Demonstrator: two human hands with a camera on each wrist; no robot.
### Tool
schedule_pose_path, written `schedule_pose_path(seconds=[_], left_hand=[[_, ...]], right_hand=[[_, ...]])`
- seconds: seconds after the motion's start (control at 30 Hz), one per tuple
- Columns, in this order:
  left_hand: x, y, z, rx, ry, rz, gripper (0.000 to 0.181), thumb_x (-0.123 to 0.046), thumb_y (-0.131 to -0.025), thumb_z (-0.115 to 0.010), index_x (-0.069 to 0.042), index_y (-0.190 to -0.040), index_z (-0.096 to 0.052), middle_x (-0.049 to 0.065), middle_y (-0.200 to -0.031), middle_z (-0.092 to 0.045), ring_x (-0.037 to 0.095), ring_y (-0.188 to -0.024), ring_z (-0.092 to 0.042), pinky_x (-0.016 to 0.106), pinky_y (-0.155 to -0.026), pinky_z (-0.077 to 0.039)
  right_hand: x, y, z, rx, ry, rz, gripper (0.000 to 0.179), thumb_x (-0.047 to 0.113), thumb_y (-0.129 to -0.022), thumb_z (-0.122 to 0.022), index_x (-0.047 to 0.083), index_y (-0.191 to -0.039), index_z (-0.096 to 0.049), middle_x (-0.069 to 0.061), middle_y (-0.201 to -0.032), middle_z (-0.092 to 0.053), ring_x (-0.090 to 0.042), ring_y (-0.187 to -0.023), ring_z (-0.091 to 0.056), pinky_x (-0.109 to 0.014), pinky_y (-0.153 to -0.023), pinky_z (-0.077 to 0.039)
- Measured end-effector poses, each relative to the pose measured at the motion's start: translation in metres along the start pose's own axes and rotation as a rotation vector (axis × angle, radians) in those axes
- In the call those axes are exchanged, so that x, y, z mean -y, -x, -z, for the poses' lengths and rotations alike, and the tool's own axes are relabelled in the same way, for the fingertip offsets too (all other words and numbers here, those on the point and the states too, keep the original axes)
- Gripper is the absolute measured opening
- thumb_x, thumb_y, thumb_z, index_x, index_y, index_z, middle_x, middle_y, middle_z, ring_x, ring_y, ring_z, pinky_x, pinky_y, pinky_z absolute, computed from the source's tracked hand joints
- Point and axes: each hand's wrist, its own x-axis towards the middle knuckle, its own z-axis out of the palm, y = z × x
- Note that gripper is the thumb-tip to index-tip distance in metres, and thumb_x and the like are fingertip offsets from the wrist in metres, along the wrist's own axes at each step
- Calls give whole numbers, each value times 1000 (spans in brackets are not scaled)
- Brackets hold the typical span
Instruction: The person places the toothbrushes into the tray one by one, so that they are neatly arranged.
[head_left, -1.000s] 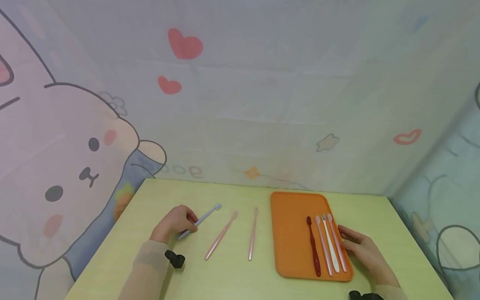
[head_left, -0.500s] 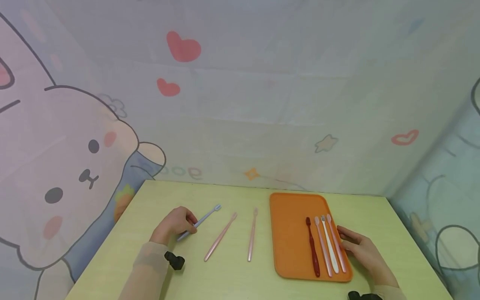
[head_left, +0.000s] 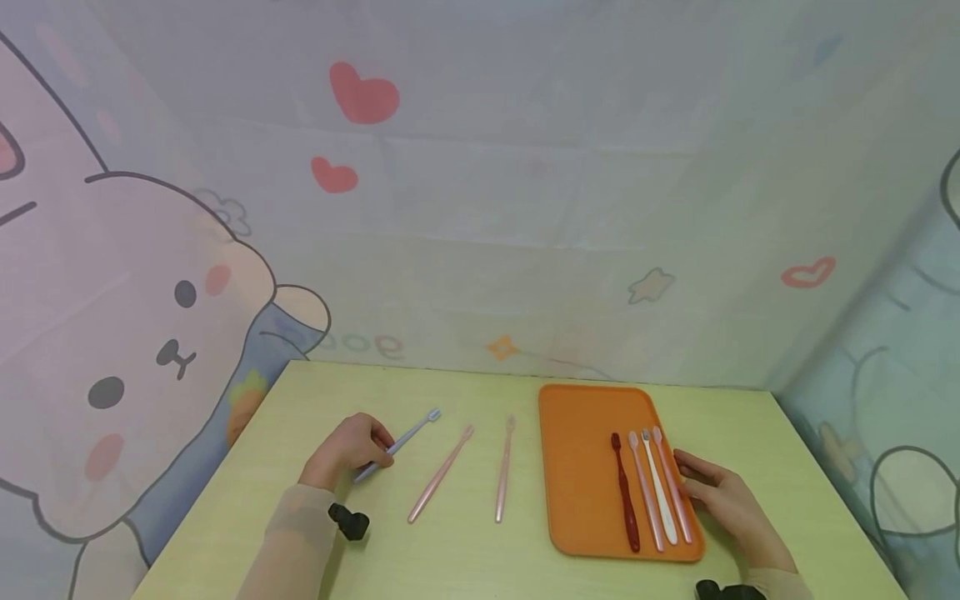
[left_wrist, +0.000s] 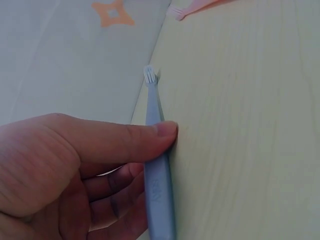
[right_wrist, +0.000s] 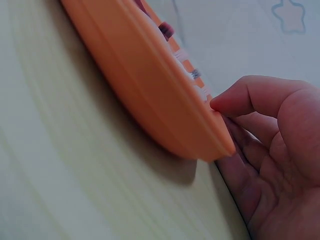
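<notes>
In the head view my left hand [head_left: 347,450] is on the left of the table, pinching a blue-grey toothbrush [head_left: 412,432] at its handle. The left wrist view has the thumb lying across this toothbrush [left_wrist: 160,195], bristles pointing up and away. On the right, my right hand [head_left: 733,504] grips the right edge of an orange tray [head_left: 581,475]. Up close in the right wrist view, the thumb tip meets the tray's rim [right_wrist: 165,115] and the other fingers are at its outer side. A dark red toothbrush [head_left: 626,496], a white toothbrush [head_left: 660,492] and two pink ones lie side by side in the tray.
Between the left hand and the tray, a slanted pink toothbrush [head_left: 441,477] and a nearly straight pink toothbrush [head_left: 505,475] lie on the pale yellow table [head_left: 450,567]. A printed cloth backdrop [head_left: 487,208] with a rabbit and hearts stands behind the table's far edge.
</notes>
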Motion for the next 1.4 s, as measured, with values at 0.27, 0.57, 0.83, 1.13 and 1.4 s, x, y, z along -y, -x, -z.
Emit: schedule_pose_path(seconds=[0.27,0.57,0.83,1.13,1.4], left_hand=[[2,-1,-1,-11,5,9,23,0,-77,-91,-3,-96,-78,2,-82,-69,18,-71,-61,31,-64,-53],[2,1,-2,-23,4,1,22,-2,-78,-91,-3,-97,-79,2,-84,-71,18,-74,-63,34,-68,-55],[4,0,0,-28,18,-7,22,-3,-77,-91,-4,-96,-81,1,-87,-72,19,-75,-63,33,-67,-54],[5,2,1,-10,63,18,23,-3,-78,-91,-3,-99,-81,2,-89,-73,19,-74,-64,33,-66,-55],[4,4,0,-34,119,31,26,-4,-81,-89,2,-106,-80,5,-93,-73,19,-76,-64,32,-65,-56]], right_hand=[[2,2,0,10,-21,4,67,15,-105,-67,-4,-162,-38,-31,-159,-45,5,-109,-58,-25,-88,-60],[0,3,2,12,-19,2,67,17,-106,-67,-3,-163,-38,-30,-160,-44,5,-111,-57,-25,-89,-59],[0,2,1,17,-42,9,67,18,-107,-68,-3,-162,-38,-31,-160,-45,6,-110,-58,-24,-89,-59],[-2,1,0,14,-30,6,67,18,-106,-68,-3,-162,-38,-30,-159,-46,3,-113,-58,-24,-89,-59],[0,2,0,-2,-11,8,66,17,-105,-68,-4,-161,-39,-31,-158,-47,4,-110,-58,-24,-88,-59]])
